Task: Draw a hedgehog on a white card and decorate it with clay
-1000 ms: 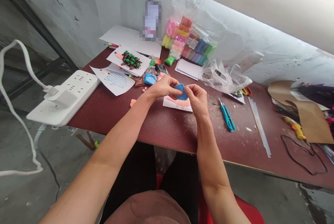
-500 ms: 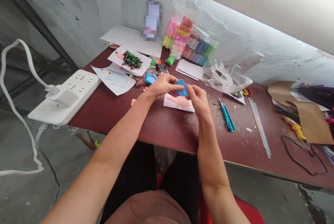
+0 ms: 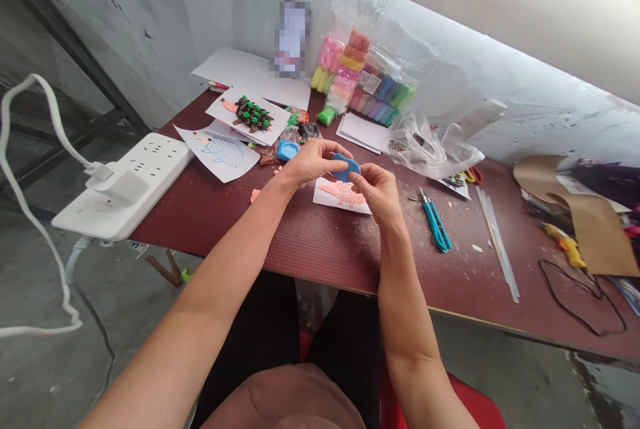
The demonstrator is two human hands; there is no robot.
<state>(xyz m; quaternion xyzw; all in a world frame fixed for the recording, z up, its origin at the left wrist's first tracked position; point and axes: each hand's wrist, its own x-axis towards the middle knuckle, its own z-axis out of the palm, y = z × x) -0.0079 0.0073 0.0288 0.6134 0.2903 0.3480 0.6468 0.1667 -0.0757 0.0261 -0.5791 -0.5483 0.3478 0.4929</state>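
Note:
A flattened piece of blue modelling clay (image 3: 346, 168) is held in the air between both hands, above the table. My left hand (image 3: 320, 161) pinches its left side between thumb and fingers. My right hand (image 3: 377, 188) grips the right edge, thumb on top. Below them lies a white card with an orange hedgehog drawing (image 3: 345, 194), partly covered by my right hand. Just beyond my left hand sits an opened pack of blue clay (image 3: 289, 150). Small orange clay bits (image 3: 255, 195) rest on the table left of the card.
A white power strip (image 3: 125, 186) occupies the table's left edge. Behind are hedgehog pictures (image 3: 253, 114), bagged coloured clay (image 3: 370, 82) and a crumpled plastic bag (image 3: 425, 149). On the right lie a teal utility knife (image 3: 436, 222), glue sticks (image 3: 499, 246) and a yellow glue gun (image 3: 565, 246).
The blue clay has turned and now looks flatter and less tall between the fingers. My right thumb has shifted slightly down and left over it.

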